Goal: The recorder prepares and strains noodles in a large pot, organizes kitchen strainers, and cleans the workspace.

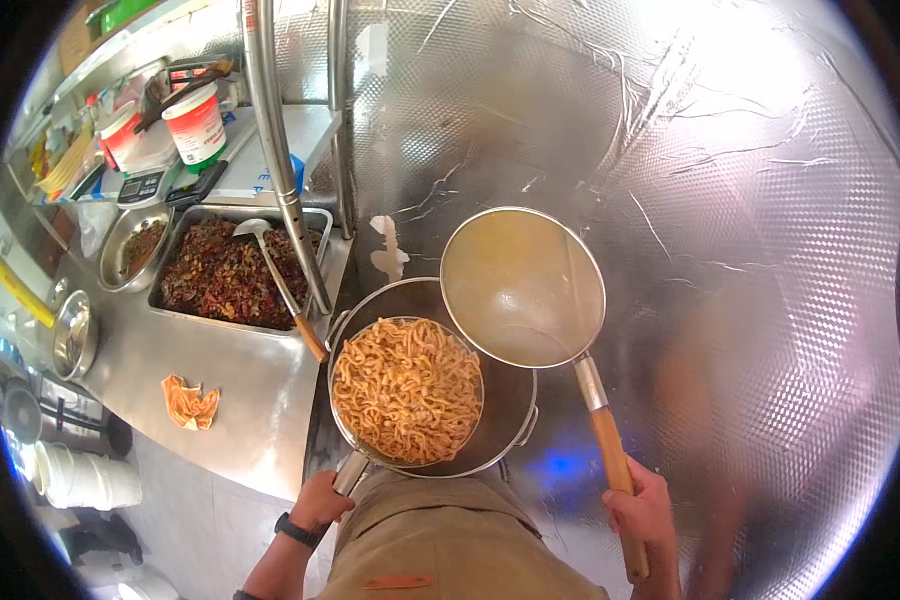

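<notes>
My left hand (321, 501) grips the metal handle of a round strainer (351, 472) heaped with cooked strips of food (409, 390), perhaps meat. This strainer sits over the left part of a large metal pot (511, 401), whose inside is dark. In my right hand (637, 499) is the wooden handle of a second round strainer or ladle (525, 289). Its wide bowl is tilted, holds no food that I can see, and overlaps the pot's far right rim. Both hands are closed around their handles.
Left of the pot, a steel counter (247, 420) bears a tray of dark red chillies and spices (217, 281) with a ladle (281, 277), a steel bowl (136, 251) and a crumpled orange cloth (190, 403). Steel posts (289, 165) rise near the tray. Textured metal sheeting (720, 300) lines the right.
</notes>
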